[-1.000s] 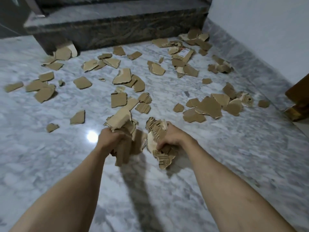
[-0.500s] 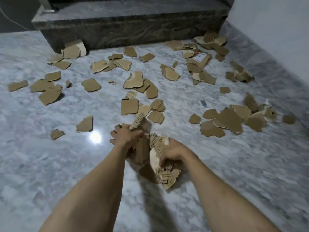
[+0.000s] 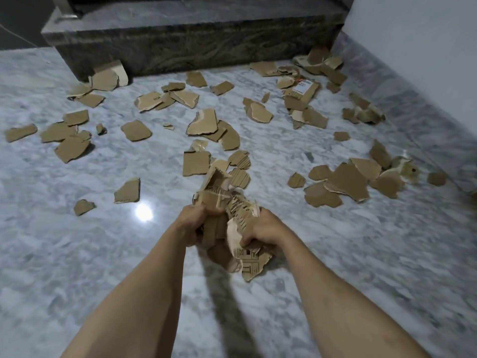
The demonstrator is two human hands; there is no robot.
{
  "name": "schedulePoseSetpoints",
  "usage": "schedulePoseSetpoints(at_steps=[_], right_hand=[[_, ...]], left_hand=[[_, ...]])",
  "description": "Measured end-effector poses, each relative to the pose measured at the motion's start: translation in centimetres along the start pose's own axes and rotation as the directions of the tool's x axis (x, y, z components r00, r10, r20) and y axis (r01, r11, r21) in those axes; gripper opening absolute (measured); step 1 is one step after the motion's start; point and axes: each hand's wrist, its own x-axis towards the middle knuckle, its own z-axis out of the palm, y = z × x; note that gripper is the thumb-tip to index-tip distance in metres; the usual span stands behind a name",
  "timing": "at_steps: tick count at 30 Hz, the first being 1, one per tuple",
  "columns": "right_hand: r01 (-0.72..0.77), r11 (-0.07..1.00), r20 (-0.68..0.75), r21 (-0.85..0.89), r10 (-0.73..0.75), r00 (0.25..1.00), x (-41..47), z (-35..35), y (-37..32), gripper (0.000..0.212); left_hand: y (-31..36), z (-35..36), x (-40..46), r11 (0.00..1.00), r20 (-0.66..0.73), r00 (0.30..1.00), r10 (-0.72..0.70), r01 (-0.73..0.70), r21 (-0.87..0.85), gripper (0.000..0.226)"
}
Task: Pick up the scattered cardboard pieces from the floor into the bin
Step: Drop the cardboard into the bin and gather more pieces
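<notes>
Nearest us, our left hand (image 3: pixel 192 223) and right hand (image 3: pixel 265 229) have their fingers curled tight around one shared bundle of cardboard (image 3: pixel 227 215), held above the marble floor (image 3: pixel 77 254). Beyond it, most scattered pieces (image 3: pixel 204 125) still lie across the floor up to the dark stone step (image 3: pixel 193 47). No bin is in view, so we judge the job only started.

A dark stone step (image 3: pixel 196 51) runs along the top of the frame. A pale wall (image 3: pixel 423 45) fills the upper right corner.
</notes>
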Motion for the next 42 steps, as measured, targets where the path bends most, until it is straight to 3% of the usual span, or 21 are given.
schedulePoseSetpoints(at_steps=[3,5,7,9,11,13,15,19,21,24,28,31,33,37,40,42], right_hand=[[-0.007,0.997,-0.082,0.082,0.013,0.997,0.6,-5.4,0.8,0.059],[-0.042,0.999,-0.145,0.013,0.044,0.988,1.0,-9.4,1.9,0.084],[-0.088,0.993,-0.157,-0.073,0.076,0.985,0.9,-12.3,3.0,0.119],[-0.13,0.985,-0.15,-0.111,0.113,0.982,0.7,-13.7,4.5,0.127],[-0.174,0.969,-0.151,-0.172,0.149,0.977,0.5,-13.8,5.6,0.119],[-0.161,0.96,-0.171,-0.229,0.123,0.978,0.4,-12.8,6.2,0.118],[-0.134,0.957,-0.132,-0.256,0.102,0.986,0.3,-11.9,6.3,0.12],[-0.149,0.884,-0.121,-0.443,0.106,0.987,0.1,-10.9,5.5,0.114],[-0.134,0.825,-0.152,-0.549,0.059,0.987,-0.1,-10.6,5.3,0.107],[-0.035,0.807,-0.087,-0.59,-0.021,0.996,-0.5,-10.0,5.4,0.107],[0.004,0.826,-0.073,-0.564,-0.055,0.996,-0.9,-9.5,5.4,0.102],[-0.044,0.816,-0.098,-0.577,-0.015,0.995,-1.1,-9.3,5.3,0.098],[-0.087,0.798,-0.117,-0.596,0.021,0.993,-1.1,-9.3,5.5,0.098],[-0.195,0.799,-0.16,-0.569,0.125,0.979,-1.1,-9.6,6.5,0.095],[-0.208,0.84,-0.154,-0.501,0.15,0.977,-1.1,-9.6,7.1,0.082],[-0.191,0.863,-0.16,-0.468,0.13,0.979,-1.1,-9.4,7.2,0.079]], left_hand=[[0.3,-0.1,-0.9,0.999,-0.009,0.999,0.04,-0.04,-0.025,0.049],[0.5,-0.2,-1.8,0.994,0.078,0.997,0.026,-0.033,0.1,0.058],[0.2,0.4,-2.7,0.93,0.197,0.98,-0.022,-0.052,0.363,0.068],[-0.2,2.1,-3.9,0.754,0.199,0.98,-0.026,-0.111,0.647,0.064],[-1.3,4.2,-4.1,0.546,0.168,0.986,0.02,-0.151,0.824,0.064],[-2.3,6.3,-4.8,0.314,0.178,0.98,0.091,-0.198,0.929,0.058],[-3.0,7.7,-5.2,0.239,0.179,0.975,0.13,-0.206,0.949,0.046],[-3.4,8.7,-5.9,0.348,0.139,0.973,0.187,-0.197,0.917,0.032],[-3.4,8.9,-6.3,0.323,0.143,0.963,0.23,-0.214,0.922,0.034],[-3.3,8.6,-6.3,0.338,0.15,0.957,0.249,-0.231,0.913,0.039],[-1.4,6.5,-4.6,0.592,0.098,0.956,0.277,-0.25,0.766,0.059],[0.7,6.0,-2.9,0.732,0.043,0.961,0.275,-0.238,0.639,0.091],[1.4,6.5,-2.1,0.732,0.004,0.965,0.262,-0.201,0.651,0.098],[1.7,8.2,-1.8,0.601,-0.075,0.951,0.299,-0.127,0.789,0.051],[2.0,9.3,-1.5,0.571,-0.131,0.947,0.293,-0.063,0.818,0.054],[2.3,9.7,-1.3,0.528,-0.09,0.948,0.305,-0.089,0.845,0.054]])
